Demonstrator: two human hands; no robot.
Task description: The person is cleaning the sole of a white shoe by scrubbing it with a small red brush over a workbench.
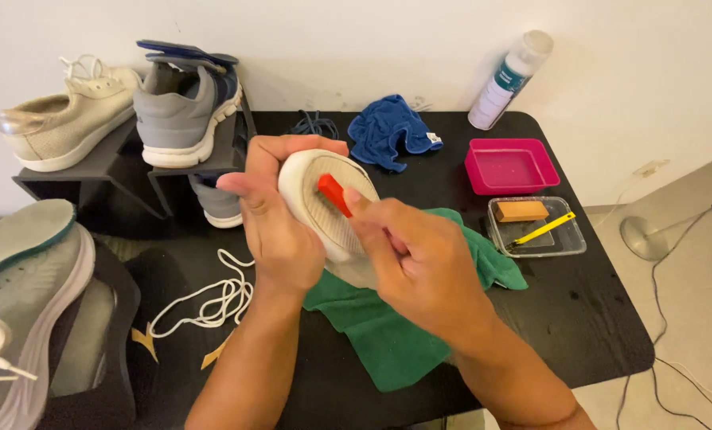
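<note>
Nearest the lens, two forearms rising over the green cloth [388, 334] on the black counter [594, 318]. Above that cloth, white shoe [324, 209] held sole-up, off the counter. Left hand [280, 231] wrapped around the shoe's side, fingers [292, 147] curled over the toe end, gripping firm. Right hand [419, 267] pinched narrow on a small red brush [333, 193], pressed against the ribbed sole. Looks light, that shoe: stiff rubber sole, softer upper, probably damp and a bit slippery; best held across the sides, as now. Left of the cloth, loose white laces [208, 302]. Beyond it, crumpled blue rag [392, 131]. Right of it, pink tray [511, 165], clear tray [537, 225] with a brown block and yellow tool. Far right, white spray bottle [509, 80] leaning on the wall, teal label band. Far left, more shoes on a dark rack [101, 163].
</note>
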